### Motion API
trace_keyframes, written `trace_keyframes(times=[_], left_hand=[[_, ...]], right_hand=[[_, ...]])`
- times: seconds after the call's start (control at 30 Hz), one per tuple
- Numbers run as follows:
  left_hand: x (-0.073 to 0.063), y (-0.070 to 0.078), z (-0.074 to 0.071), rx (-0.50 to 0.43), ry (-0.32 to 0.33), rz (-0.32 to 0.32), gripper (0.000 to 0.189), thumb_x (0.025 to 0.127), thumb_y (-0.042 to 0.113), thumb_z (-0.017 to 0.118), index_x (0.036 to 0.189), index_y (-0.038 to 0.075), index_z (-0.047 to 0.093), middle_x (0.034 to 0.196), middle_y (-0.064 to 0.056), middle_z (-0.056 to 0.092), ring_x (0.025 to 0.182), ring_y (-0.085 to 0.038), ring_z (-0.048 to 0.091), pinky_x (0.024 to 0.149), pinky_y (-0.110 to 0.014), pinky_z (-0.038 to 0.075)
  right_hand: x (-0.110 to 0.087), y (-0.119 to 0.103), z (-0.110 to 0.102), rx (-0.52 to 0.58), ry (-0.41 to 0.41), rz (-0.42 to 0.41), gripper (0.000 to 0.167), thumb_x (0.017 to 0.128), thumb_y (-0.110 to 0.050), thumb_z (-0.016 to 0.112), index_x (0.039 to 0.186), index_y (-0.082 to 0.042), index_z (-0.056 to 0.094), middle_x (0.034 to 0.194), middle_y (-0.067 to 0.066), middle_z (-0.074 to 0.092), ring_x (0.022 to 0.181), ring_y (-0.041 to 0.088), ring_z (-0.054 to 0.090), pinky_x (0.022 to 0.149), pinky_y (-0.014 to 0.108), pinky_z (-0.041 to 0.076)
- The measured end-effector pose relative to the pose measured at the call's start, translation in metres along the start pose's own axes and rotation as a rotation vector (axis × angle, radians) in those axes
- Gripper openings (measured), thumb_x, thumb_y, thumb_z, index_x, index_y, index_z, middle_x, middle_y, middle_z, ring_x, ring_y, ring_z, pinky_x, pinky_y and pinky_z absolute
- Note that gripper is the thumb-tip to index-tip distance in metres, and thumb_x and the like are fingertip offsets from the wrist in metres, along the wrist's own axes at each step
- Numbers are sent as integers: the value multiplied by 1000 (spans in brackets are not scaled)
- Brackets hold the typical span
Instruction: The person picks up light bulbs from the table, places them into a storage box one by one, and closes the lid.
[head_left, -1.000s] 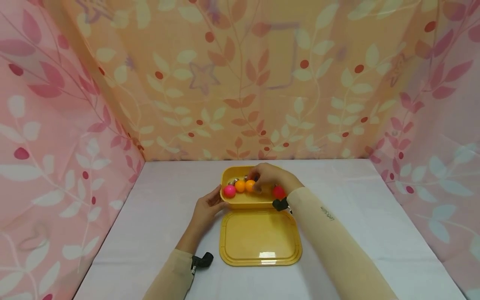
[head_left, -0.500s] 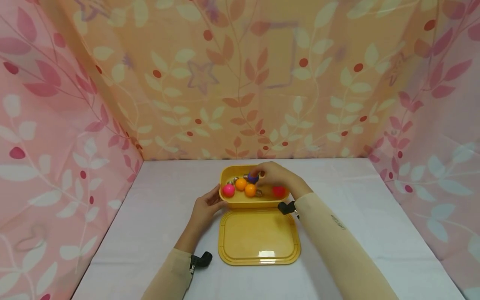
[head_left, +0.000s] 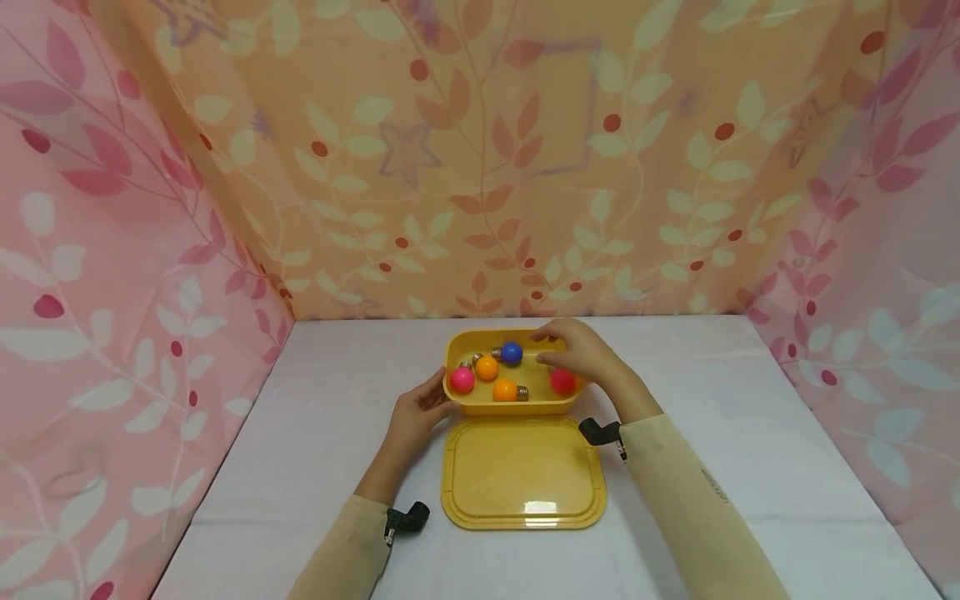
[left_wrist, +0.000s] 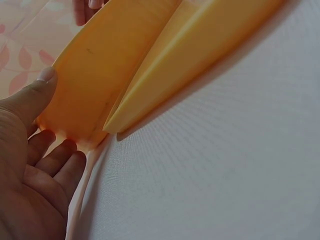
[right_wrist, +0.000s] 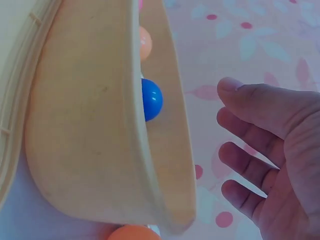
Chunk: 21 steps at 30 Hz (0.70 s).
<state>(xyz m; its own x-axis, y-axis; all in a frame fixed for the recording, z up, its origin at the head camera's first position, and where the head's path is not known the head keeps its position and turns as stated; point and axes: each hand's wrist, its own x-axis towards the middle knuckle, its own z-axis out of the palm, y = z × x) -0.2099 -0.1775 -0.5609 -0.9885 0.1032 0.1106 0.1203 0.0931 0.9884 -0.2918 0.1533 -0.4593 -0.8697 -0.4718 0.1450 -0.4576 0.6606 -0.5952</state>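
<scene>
Small coloured light bulbs with metal screw bases lie in a yellow plastic box (head_left: 480, 410). In the head view these are a pink bulb (head_left: 462, 381), an orange bulb (head_left: 487, 368), a second orange bulb (head_left: 505, 390), a blue bulb (head_left: 512, 354) and a red bulb (head_left: 562, 382). My left hand (head_left: 414, 418) rests at the box's left end, its thumb (left_wrist: 37, 97) against the wall near the rim and its fingers loosely bent. Over the box's right end is my right hand (head_left: 588, 354), fingers spread, nothing between them; it partly covers that end.
The yellow lid (head_left: 523, 475) lies flat on the white cloth (head_left: 330, 417) just in front of the box. Below the box's end in the right wrist view, an orange bulb (right_wrist: 134, 233) shows outside it. Patterned cloth walls (head_left: 420, 208) enclose the back and sides.
My right hand has let go of the blue bulb, which now lies at the back of the box, and has drawn away to the right. The left hand stays at the box's end.
</scene>
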Motion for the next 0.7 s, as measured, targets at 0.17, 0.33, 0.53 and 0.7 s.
trace_keyframes(times=[0.17, 0.33, 0.53, 0.7], left_hand=[[0, -1, -1, 15, 4, -5, 74, 88, 19, 83, 154, 18, 48, 153, -3, 53, 136, -17, 56, 102, -21, 51], [0, 1, -1, 18, 3, -8, 74, 88, 19, 83, 154, 17, 49, 153, -1, 53, 135, -17, 57, 102, -21, 51], [-1, 3, 1, 11, 5, -27, 74, 88, 20, 82, 154, 19, 49, 152, 0, 54, 135, -17, 57, 102, -21, 51], [-2, 2, -1, 15, 5, -24, 74, 88, 18, 82, 154, 19, 48, 154, -2, 52, 137, -18, 55, 103, -22, 51]], right_hand=[[-14, 2, -2, 12, 76, -8, 35, 91, -26, 80, 124, -15, 73, 124, 2, 70, 115, 29, 60, 107, 51, 48], [-30, -4, -3, 44, 133, -14, 35, 91, -27, 81, 123, -18, 73, 125, 2, 69, 115, 29, 59, 105, 53, 49], [-44, -10, -3, 27, 195, -44, 38, 90, -25, 81, 126, -16, 72, 128, 4, 68, 121, 29, 57, 110, 57, 45], [-51, -6, -3, 58, 232, -64, 38, 89, -22, 82, 125, -14, 73, 127, 5, 69, 122, 29, 57, 109, 58, 46]])
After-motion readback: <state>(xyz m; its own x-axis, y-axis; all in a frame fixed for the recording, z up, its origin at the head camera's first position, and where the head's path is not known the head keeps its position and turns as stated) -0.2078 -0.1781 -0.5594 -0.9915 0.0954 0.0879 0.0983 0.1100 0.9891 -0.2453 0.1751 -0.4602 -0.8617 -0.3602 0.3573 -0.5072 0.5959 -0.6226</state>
